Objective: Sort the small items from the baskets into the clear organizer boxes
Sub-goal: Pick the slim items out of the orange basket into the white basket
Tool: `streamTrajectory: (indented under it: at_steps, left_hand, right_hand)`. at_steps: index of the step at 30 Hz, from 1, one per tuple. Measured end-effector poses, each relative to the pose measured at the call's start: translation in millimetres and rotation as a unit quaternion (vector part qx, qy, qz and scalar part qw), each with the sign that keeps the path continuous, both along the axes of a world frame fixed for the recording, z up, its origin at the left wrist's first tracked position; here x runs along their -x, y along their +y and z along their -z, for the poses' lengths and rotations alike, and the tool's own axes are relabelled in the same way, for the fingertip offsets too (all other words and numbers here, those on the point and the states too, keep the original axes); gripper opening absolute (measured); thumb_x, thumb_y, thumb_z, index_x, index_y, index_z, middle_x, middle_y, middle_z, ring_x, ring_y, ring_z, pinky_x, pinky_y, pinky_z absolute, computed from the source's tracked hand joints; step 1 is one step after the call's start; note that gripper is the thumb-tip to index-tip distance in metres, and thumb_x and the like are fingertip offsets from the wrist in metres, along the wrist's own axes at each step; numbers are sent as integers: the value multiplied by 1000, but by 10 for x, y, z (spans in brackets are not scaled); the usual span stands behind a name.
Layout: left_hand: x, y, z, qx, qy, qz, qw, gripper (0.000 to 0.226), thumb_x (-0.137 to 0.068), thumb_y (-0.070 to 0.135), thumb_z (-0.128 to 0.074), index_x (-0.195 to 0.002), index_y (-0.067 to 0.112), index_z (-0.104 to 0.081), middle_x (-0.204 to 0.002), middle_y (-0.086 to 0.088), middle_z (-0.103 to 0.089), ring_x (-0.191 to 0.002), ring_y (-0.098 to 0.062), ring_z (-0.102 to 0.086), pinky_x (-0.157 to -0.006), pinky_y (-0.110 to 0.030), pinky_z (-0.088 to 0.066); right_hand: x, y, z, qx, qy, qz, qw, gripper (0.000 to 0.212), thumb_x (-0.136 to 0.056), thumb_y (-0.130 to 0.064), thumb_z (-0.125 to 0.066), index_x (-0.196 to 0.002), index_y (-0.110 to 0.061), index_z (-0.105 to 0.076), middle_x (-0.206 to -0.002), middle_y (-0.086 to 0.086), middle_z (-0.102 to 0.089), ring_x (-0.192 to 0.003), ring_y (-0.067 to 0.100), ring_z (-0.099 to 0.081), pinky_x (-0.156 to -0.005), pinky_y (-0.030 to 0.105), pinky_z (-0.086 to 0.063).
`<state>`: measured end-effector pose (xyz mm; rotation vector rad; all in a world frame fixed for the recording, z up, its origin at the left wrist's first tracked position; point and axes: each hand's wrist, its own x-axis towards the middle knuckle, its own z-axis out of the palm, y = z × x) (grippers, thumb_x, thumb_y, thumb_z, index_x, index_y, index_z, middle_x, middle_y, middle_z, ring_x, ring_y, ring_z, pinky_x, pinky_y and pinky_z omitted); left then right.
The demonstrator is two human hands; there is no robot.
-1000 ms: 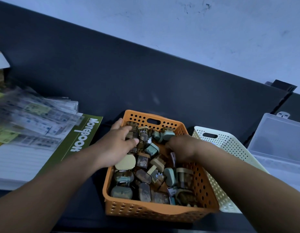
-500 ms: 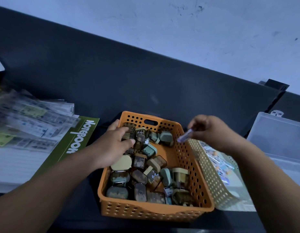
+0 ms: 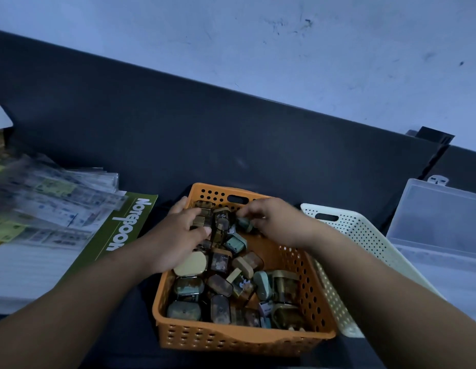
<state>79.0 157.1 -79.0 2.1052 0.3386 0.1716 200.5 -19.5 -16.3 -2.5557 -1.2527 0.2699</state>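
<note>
Nearest me: orange basket [image 3: 231, 339] on the dark worktop [image 3: 231, 145], heaped with small items [image 3: 220, 286], jars and lidded cases. At its far end: my left hand [image 3: 175, 235], fingers curled over brown jars; whether it grips one, I cannot tell. Beside it, my right hand [image 3: 274, 222], fingertips pinching a green case [image 3: 244, 224]. Just right: white basket [image 3: 364, 235]. Beyond that: clear organizer box [image 3: 439, 227]. Left: green notebook [image 3: 119, 230].

A single head-worn camera looks forward and down, close over the orange basket [image 3: 231, 339], which fills the lower middle. The view is rolled, so the dark tabletop's [image 3: 178, 134] far edge slants down to the right against the wall [image 3: 284, 49]. Both forearms enter from the bottom corners. A clear organizer box [image 3: 439, 222] is cut off at the right edge.
</note>
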Motion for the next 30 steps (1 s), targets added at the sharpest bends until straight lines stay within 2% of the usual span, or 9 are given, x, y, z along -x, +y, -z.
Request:
streamTrajectory:
  at_steps: [6, 9, 11, 13, 18, 20, 24, 27, 30]
  left_hand:
    - [9, -6, -10, 1, 3, -2, 1000, 61, -97, 36, -48, -151, 22, -22, -157, 19, 12, -145, -6, -3, -110, -27, -15]
    - [5, 3, -8, 8, 8, -2, 1000, 61, -97, 37, -48, -151, 24, -22, -156, 21, 13, -145, -8, -3, -112, -29, -16]
    - [5, -2, -8, 8, 9, -2, 1000, 61, -96, 37, -49, -150, 25, -23, -156, 22, 13, -145, -7, -3, -113, -30, -15]
    - [0, -3, -10, 6, 10, -2, 1000, 62, -96, 38, -49, -151, 25, -22, -155, 22, 14, -145, -7, -3, -114, -31, -14]
    - [20, -4, -19, -12, 18, 4, 1000, 63, -97, 40, -47, -151, 25, -19, -156, 20, 17, -145, -6, 1, -115, -31, -13]
    - [31, -7, -30, -20, 18, 4, 1000, 63, -97, 40, -45, -151, 25, -18, -156, 20, 17, -144, -5, 3, -114, -31, -11]
    - [43, -18, -53, -15, 17, 3, 1000, 61, -98, 39, -45, -151, 25, -19, -156, 21, 16, -144, -4, 3, -113, -29, -11]
    - [49, -21, -43, -5, 18, 5, 1000, 61, -97, 39, -45, -151, 26, -20, -156, 22, 15, -144, -4, 1, -115, -31, -11]
    - [52, -20, -41, -7, 18, 3, 1000, 60, -97, 39, -45, -151, 26, -21, -155, 22, 15, -145, -5, 0, -116, -32, -12]
  right_hand:
    - [-112, 340, 225, 143, 33, -38, 988, 63, -92, -1, -49, -144, -34, -38, -148, -2, -41, -134, 22, -41, -104, 30, -37]
    - [-169, 156, 126, 120, 78, -43, 989, 43, -87, 8, -42, -105, -24, -64, -111, -4, -61, -110, 16, -56, -101, 36, -44]
    - [-192, 35, 69, 97, 100, -31, 990, 40, -83, 11, -39, -79, -20, -64, -84, -7, -64, -87, 7, -58, -91, 30, -44]
    - [-209, 16, 38, 48, 85, -13, 995, 41, -82, 10, -40, -73, -22, -62, -77, -10, -62, -80, 5, -57, -82, 26, -45]
    - [-171, 340, 122, 64, 67, -40, 995, 53, -87, 8, -42, -121, -27, -62, -129, 0, -56, -116, 18, -53, -99, 33, -47]
    - [-158, 431, 209, 107, 66, -60, 990, 61, -88, 8, -43, -131, -34, -54, -135, -2, -51, -117, 17, -51, -93, 29, -47]
    - [-224, 299, 140, 119, 105, -48, 986, 44, -86, 9, -38, -96, -24, -66, -106, -5, -61, -103, 18, -58, -94, 39, -49]
    - [-307, 138, 29, 109, 122, -12, 987, 40, -82, 9, -38, -72, -19, -64, -73, -7, -64, -78, 10, -59, -81, 29, -48]
    - [-352, 122, 44, 71, 101, 29, 992, 41, -84, 6, -41, -69, -25, -64, -74, -9, -65, -79, 11, -60, -74, 26, -46]
